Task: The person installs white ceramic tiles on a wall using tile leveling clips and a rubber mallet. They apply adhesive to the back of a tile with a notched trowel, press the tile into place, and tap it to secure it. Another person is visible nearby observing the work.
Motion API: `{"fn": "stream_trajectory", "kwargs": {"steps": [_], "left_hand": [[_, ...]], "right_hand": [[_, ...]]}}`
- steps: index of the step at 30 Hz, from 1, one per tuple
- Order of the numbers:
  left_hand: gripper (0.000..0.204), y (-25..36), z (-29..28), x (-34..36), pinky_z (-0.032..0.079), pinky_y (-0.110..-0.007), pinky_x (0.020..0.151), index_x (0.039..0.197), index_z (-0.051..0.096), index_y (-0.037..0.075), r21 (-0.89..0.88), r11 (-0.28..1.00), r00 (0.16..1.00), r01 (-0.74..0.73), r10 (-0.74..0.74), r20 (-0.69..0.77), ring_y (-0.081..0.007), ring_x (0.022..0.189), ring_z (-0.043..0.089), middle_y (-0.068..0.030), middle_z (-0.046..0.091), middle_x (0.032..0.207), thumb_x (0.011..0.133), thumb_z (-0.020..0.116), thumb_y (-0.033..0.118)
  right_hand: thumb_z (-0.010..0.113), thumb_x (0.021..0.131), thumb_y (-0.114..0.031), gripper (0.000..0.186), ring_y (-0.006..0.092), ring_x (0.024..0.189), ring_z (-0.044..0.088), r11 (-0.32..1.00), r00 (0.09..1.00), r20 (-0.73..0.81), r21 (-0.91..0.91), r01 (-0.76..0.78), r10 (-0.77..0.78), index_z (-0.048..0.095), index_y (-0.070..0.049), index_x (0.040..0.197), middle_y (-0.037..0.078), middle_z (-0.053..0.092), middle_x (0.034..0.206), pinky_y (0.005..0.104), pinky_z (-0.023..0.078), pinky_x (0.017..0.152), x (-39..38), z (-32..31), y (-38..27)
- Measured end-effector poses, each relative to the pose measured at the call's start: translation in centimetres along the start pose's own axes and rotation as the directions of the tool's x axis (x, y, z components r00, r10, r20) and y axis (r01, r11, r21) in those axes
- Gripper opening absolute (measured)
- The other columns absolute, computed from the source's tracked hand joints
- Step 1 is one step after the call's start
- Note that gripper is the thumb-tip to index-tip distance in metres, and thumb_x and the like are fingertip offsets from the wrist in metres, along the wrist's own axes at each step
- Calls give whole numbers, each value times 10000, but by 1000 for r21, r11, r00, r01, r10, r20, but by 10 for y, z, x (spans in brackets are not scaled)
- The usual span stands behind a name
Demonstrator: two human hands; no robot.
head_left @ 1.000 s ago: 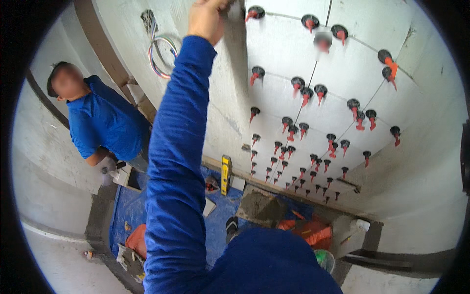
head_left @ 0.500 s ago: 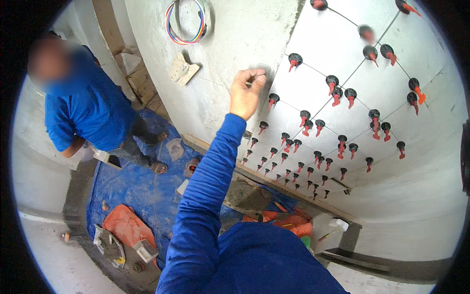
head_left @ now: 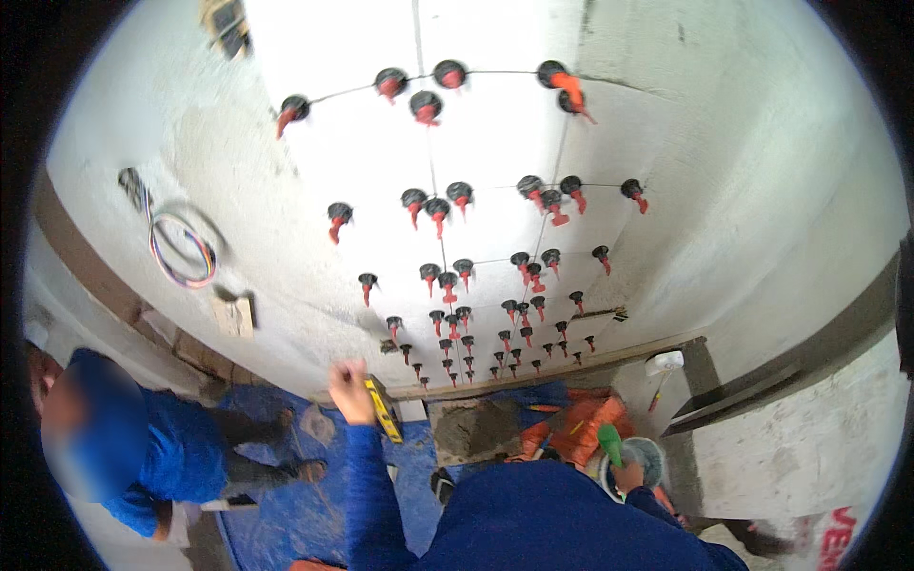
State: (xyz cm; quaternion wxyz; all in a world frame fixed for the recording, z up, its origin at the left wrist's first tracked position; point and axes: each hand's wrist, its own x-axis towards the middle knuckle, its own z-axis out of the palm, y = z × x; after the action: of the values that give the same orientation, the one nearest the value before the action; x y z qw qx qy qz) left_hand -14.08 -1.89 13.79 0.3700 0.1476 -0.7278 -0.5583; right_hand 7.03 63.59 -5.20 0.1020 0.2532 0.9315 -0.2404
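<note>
My left hand (head_left: 353,392) is raised at the lower middle with its fingers curled closed; whether it holds anything is hidden. Just right of it, a yellow spirit level (head_left: 384,411) slants downward; I cannot tell if they touch. My right hand (head_left: 627,478) grips a green tool with a rounded end (head_left: 609,442), its exact kind unclear, over the rim of a bucket (head_left: 646,459). Ahead stands a wall of large pale tiles (head_left: 495,133), with red-handled black levelling clips (head_left: 437,211) along its joints.
Left of the tiles, a coil of coloured wires (head_left: 183,249) hangs from the wall. A co-worker in blue (head_left: 181,447) stands at the left. A blue tarp (head_left: 286,519) covers the floor, with mortar (head_left: 476,430) and orange sheeting (head_left: 581,423) near the wall's foot.
The view has swung to the right and the tiles now stand centred. My left hand has dropped from the tile edge. My right hand has come into view with the green tool.
</note>
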Motion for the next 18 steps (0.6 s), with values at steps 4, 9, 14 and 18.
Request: {"fn": "stream_trajectory", "kwargs": {"steps": [4,9,14,18], "left_hand": [[304,-119,-44,-125,526,-378,738,905,685,-44,574,793,888,204,-397,233,-207,768,634,-150,694,840,927,731,256],[370,-176,-83,-221,537,-413,784,984,703,-8,874,477,547,96,-758,354,-245,849,657,-174,701,953,919,707,356],[457,-178,-84,-228,548,-449,829,1064,720,28,913,406,427,31,-832,355,-283,930,681,-197,707,1066,910,683,457],[534,-179,-84,-214,557,-477,866,1127,734,57,907,422,429,5,-820,379,-314,995,699,-216,713,1156,903,663,537]], "right_hand": [[707,888,-431,409,448,882,722,996,997,65,-88,-28,34,762,-33,960,250,755,960,516,573,789,-24,35,43],[700,910,-526,533,338,949,727,978,926,318,-115,-174,202,736,-52,1150,172,766,1089,474,578,825,-32,77,118],[757,859,-545,576,331,944,729,899,806,400,-144,-415,436,740,-46,1146,169,765,1086,497,584,814,-12,95,118],[802,819,-561,615,325,940,731,865,760,424,-147,-479,493,744,-41,1143,167,765,1084,515,589,805,13,109,103]]}}
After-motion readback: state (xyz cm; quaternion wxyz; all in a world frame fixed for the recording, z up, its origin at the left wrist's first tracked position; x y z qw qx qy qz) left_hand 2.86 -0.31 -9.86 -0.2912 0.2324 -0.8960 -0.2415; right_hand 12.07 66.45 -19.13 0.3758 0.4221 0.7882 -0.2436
